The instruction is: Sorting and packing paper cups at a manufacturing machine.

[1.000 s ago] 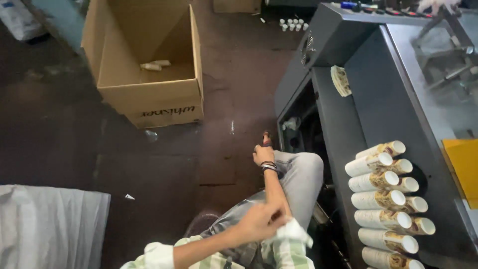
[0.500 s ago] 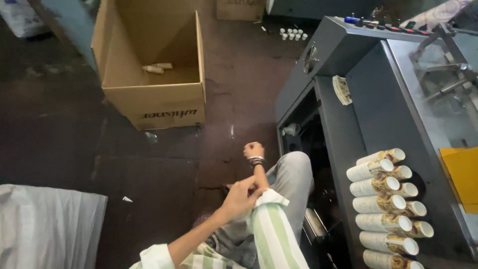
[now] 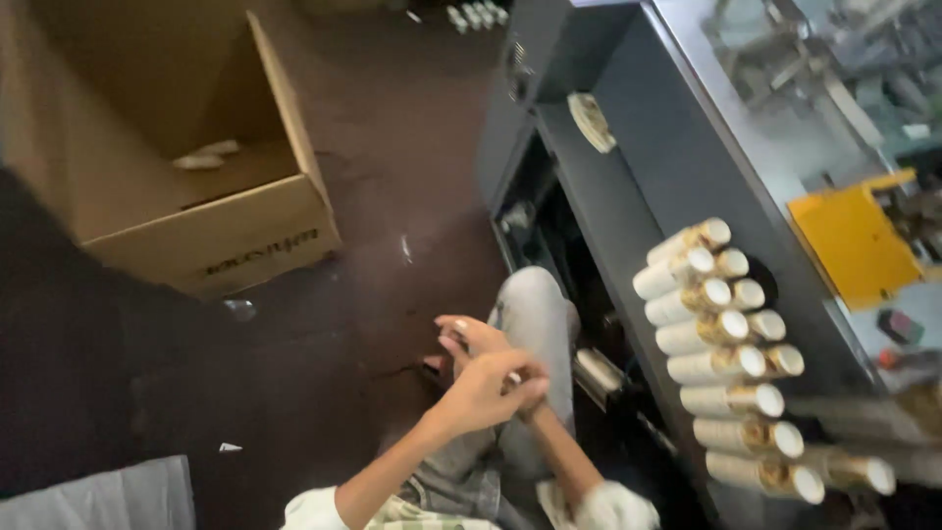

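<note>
While the person is sitting low beside the machine, the left hand (image 3: 488,393) is closing its grip over the right wrist, fingers curled and pressed around it. The right hand (image 3: 471,339) is lying just above it toward 11 o'clock, its fingers loosely spread and pinching nothing; both are hovering over the knee in grey jeans (image 3: 530,314). At 3 o'clock from the hands, well apart, stacks of paper cups (image 3: 726,358) are lying on their sides in a row on the machine's dark counter (image 3: 628,206). A yellow plate (image 3: 854,245) is sitting on the machine at 2 o'clock. Out at 10 o'clock, an open cardboard box (image 3: 216,226) is standing on the dark floor (image 3: 392,177), a few pale scraps lying inside it.
</note>
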